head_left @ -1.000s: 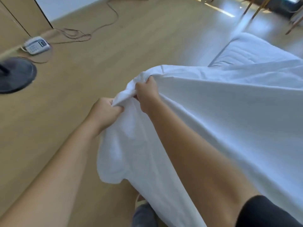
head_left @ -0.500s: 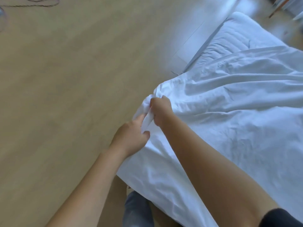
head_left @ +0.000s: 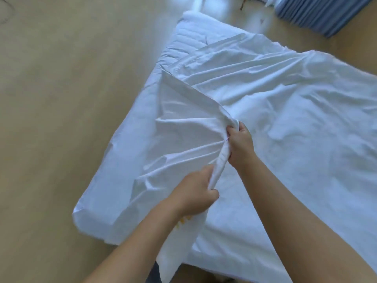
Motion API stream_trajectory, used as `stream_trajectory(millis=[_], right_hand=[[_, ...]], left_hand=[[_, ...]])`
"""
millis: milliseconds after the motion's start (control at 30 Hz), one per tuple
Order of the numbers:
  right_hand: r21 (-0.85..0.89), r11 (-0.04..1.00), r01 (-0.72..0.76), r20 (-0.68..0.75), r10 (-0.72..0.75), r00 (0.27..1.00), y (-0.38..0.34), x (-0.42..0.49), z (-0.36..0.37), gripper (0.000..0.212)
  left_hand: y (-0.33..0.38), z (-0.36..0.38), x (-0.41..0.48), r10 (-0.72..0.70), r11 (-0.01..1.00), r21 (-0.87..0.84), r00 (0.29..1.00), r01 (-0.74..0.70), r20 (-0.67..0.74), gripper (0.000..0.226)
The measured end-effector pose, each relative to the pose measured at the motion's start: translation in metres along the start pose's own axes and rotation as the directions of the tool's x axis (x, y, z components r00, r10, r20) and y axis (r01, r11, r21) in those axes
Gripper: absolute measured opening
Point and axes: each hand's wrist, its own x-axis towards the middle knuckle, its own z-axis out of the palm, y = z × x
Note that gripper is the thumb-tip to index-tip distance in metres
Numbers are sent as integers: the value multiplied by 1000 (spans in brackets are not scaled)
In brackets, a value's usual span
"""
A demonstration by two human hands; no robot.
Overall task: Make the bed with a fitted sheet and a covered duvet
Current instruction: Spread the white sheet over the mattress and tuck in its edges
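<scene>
As left hand (head_left: 193,194) and right hand (head_left: 241,147) grip, sheet (head_left: 183,113) seemingly fills fingers (head_left: 234,130).

Mattress (head_left: 190,35) flat on wooden floor (head_left: 61,99) — rumpled white sheet (head_left: 285,103) spread across its top.

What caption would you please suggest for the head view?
Left hand and right hand grip a bunched white sheet over the mattress.

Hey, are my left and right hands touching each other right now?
Apart. The head view shows the left hand and right hand each gripping the bunched sheet, with a strip of fabric between them.
</scene>
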Motion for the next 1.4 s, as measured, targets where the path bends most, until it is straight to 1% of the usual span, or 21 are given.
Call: stream_trajectory(millis=[33, 67, 133, 200, 233, 300, 367, 400, 433, 467, 533, 633, 733, 867, 1000, 1067, 1133, 1233, 1267, 1333, 1400], right_hand=[[28, 999, 18, -78, -16, 997, -4, 3, -74, 19], [42, 998, 36, -116, -31, 993, -6, 9, -131, 18], [25, 1000, 15, -122, -12, 992, -3, 17, -160, 18], [6, 1000, 5, -170, -4, 985, 1, 18, -244, 13], [-9, 999, -31, -159, 29, 987, 5, 19, -287, 7], [-47, 980, -193, -43, 191, 981, 16, 20, -369, 16], [-211, 907, -365, 111, 394, 913, 23, 9, -437, 18], [-314, 865, -391, 154, 453, 878, 28, 5, -468, 15], [-397, 838, -376, 169, 469, 867, 32, 4, -496, 9], [-446, 827, -342, 161, 450, 878, 34, 3, -519, 5], [-472, 833, -289, 73, 364, 929, 43, 7, -558, 10], [-313, 914, -257, -97, 238, 966, 55, 18, -604, 13], [-158, 958, -238, -269, 190, 944, 62, 28, -665, 13], [-55, 975, -215, -406, 175, 897, 75, 29, -766, 20], [-66, 975, -212, -467, 157, 870, 101, 23, -882, 19], [-118, 974, -196, -507, 111, 855, 117, 26, -943, 28], [-171, 967, -191, -533, 73, 843, 135, 31, -1005, 40], [-245, 941, -234, -566, 58, 823, 163, 26, -1089, 42], [-256, 933, -254, -589, 58, 806, 171, 23, -1116, 41], [-267, 916, -299, -632, 68, 772, 188, 18, -1167, 38], [-272, 894, -357, -633, 113, 766, 209, 15, -1202, 29]], left_hand=[[45, 58, 14, 59, 997, 36, 995, -62, 78, 50], [80, 100, 25, 63, 997, 35, 989, -69, 132, 55], [89, 125, 37, 71, 997, 7, 988, -73, 138, 52], [129, 200, 53, 70, 996, 32, 979, -78, 189, 53], [149, 238, 62, 77, 996, 35, 978, -85, 196, 57], [183, 310, 76, 66, 998, -13, 972, -64, 226, 68], [208, 372, 88, 54, 998, -46, 969, -44, 240, 74], [217, 398, 93, 47, 998, -45, 963, -36, 264, 72], [225, 423, 99, 39, 998, -50, 957, -25, 288, 70], [233, 444, 104, 30, 998, -55, 950, -13, 310, 69], [246, 482, 111, 43, 998, -56, 942, -26, 333, 75], [269, 532, 127, 51, 996, -84, 929, -21, 367, 81], [297, 586, 149, 62, 993, -121, 896, -9, 439, 75], [341, 663, 161, 70, 995, -101, 830, -17, 553, 76], [383, 763, 159, 31, 999, -46, 753, -1, 657, 87], [401, 821, 167, 28, 1000, -22, 753, -18, 658, 88], [415, 879, 176, 19, 999, 14, 772, -36, 636, 85], [429, 957, 178, -76, 995, 95, 781, 21, 619, 73], [433, 981, 176, -88, 994, 103, 776, 30, 624, 64], [441, 1021, 173, -84, 992, 125, 757, 4, 648, 35], [446, 1050, 173, -104, 986, 164, 742, -7, 662, 7]])
